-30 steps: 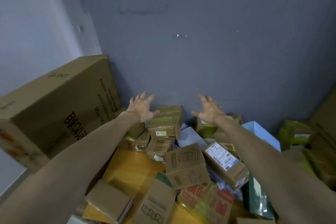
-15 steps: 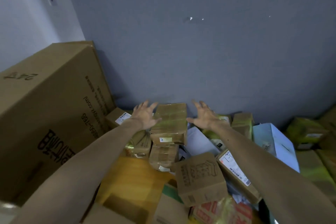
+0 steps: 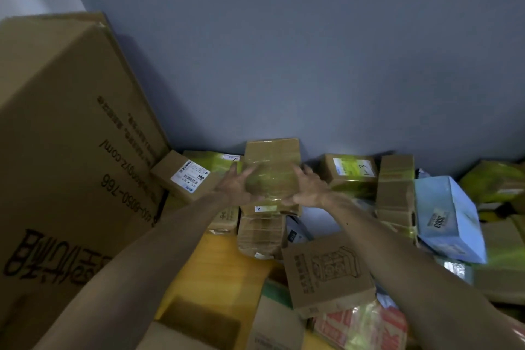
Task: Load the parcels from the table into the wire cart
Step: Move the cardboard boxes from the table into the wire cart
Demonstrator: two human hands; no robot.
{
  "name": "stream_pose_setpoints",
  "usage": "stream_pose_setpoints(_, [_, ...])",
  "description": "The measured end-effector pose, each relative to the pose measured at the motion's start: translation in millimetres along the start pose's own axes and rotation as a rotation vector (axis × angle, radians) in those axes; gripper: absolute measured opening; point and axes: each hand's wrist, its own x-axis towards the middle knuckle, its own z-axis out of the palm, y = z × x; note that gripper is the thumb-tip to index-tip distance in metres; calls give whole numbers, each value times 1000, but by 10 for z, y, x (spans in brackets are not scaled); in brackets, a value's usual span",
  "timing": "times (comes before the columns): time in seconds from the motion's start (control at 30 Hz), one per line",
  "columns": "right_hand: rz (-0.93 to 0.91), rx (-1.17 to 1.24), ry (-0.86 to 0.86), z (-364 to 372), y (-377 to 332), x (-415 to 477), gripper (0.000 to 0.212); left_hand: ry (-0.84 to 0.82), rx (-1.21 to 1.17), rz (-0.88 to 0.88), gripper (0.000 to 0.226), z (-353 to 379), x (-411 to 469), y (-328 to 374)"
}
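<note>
A yellow wooden table shows at lower centre; a large cardboard box stands at its left edge; a heap of parcels covers its far and right parts; a taped brown box and a printed box lie at the heap's near edge.

A huge brown cardboard box blocks the left. The grey wall shuts the back. Small brown parcels crowd the right. I see free air above the taped brown box that my left hand and right hand grip.

Both your bare forearms stretch forward and converge. Your left grip clasps the left side of the taped parcel, your right grip its right side, fingers curled.
</note>
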Motion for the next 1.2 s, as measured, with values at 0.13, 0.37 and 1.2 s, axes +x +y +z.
stream_pose_setpoints(0.13, [-14, 89, -69, 148, 50, 140, 125, -108, -114, -56, 112, 157, 138, -74])
stream_pose_setpoints(0.37, [-38, 185, -9, 345, 186, 242, 127, -30, -240, -42, 123, 466, 267, -147])
stream_pose_setpoints(1.2, [-97, 322, 70, -33, 355, -296, 128, 131, -259, -82, 129, 207, -239, 506])
